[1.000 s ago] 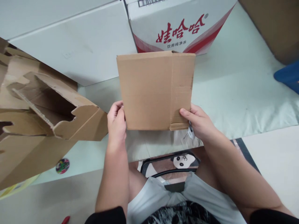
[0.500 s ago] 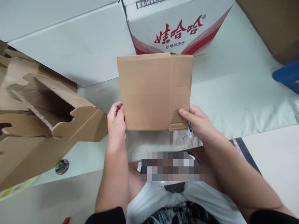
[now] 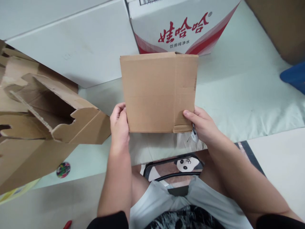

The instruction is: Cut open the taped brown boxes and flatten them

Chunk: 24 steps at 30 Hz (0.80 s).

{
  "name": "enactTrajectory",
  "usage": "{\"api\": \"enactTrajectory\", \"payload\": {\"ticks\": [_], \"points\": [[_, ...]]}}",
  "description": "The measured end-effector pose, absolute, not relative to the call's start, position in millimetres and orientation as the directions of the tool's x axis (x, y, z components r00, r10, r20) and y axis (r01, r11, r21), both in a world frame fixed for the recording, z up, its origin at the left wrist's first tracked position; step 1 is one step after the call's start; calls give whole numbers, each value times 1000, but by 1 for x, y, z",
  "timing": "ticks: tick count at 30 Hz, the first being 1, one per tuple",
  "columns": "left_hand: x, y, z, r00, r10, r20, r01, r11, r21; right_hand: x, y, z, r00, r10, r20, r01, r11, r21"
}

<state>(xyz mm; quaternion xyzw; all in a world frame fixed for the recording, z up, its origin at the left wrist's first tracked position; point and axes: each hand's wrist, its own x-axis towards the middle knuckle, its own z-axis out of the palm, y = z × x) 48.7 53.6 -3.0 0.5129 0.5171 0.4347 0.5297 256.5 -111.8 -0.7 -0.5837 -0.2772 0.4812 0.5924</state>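
A flat brown cardboard box (image 3: 150,92) is held up in front of me, its broad face towards me and a folded seam down its right part. My left hand (image 3: 119,122) grips its lower left edge, with the fingertips out of sight behind it. At the lower right corner my right hand (image 3: 202,122) holds the box, thumb on the front face and fingers behind. A small white tag (image 3: 194,136) with a dark strip shows just under my right hand; what it belongs to I cannot make out.
Opened brown cartons (image 3: 88,127) stand at the left. A large white box (image 3: 71,54) and a white-and-red water carton (image 3: 176,41) are behind. A blue object (image 3: 294,78) sits at the right on the pale green cloth (image 3: 238,95). A round colourful sticker (image 3: 63,170) lies near the cartons.
The view has shifted very slightly. Both hands keep the same hold on the cardboard box, which stays almost in place.
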Motion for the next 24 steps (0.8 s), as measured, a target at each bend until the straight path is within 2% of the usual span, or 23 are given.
{"api": "enactTrajectory", "payload": {"ticks": [18, 24], "points": [[54, 52, 0, 83, 984, -161, 48, 157, 986, 257, -110, -1, 411, 868, -277, -271, -173, -947], [47, 52, 0, 201, 979, -33, 28, 28, 999, 257, -110, -1, 399, 870, -288, -316, -165, -934]]}}
